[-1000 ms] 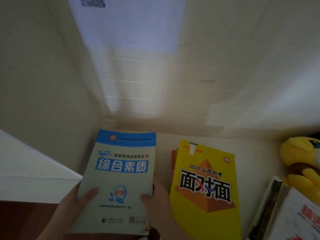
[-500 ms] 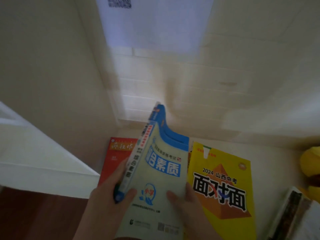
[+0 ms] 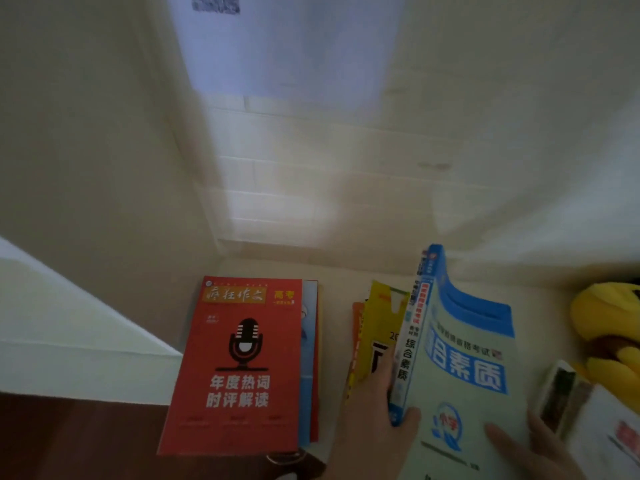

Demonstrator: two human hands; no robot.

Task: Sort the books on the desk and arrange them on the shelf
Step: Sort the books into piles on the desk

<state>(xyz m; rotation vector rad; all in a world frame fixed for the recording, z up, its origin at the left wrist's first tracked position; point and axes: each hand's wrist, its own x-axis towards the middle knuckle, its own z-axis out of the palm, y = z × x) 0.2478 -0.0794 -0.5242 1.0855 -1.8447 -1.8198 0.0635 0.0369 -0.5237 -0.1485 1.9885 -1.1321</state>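
- Holding the pale book [image 3: 460,368] from both sides, the person has it tipped up on its spine side above the yellow book [image 3: 379,323], at the right of the desk [image 3: 336,358].
- The left hand [image 3: 372,424] grasps the book at its spine, with the thumb laid over the cover's lower left corner.
- The right hand [image 3: 533,452] grasps the lower right edge, with the thumb on the cover. Its other fingers are mostly hidden behind the book.
- A second ago this book faced up, left of the yellow one. Half a second ago it was lifted and tilted, and now it has swung across to the right.
- That move uncovered the red book [image 3: 239,365], which lies flat on a blue book [image 3: 310,341] in a left-hand pile.
- The yellow book rests on an orange book [image 3: 357,327]. Whether the pale book touches it yet cannot be told.
- This looks like sorting: the pale book is probably being moved to the right pile. Shelving has not yet begun, so the task seems to be at an early stage.
- More books [image 3: 568,400] lie further right, beside a yellow toy [image 3: 606,323].
- Setting the tilted book down squarely would keep the yellow cover from sliding.
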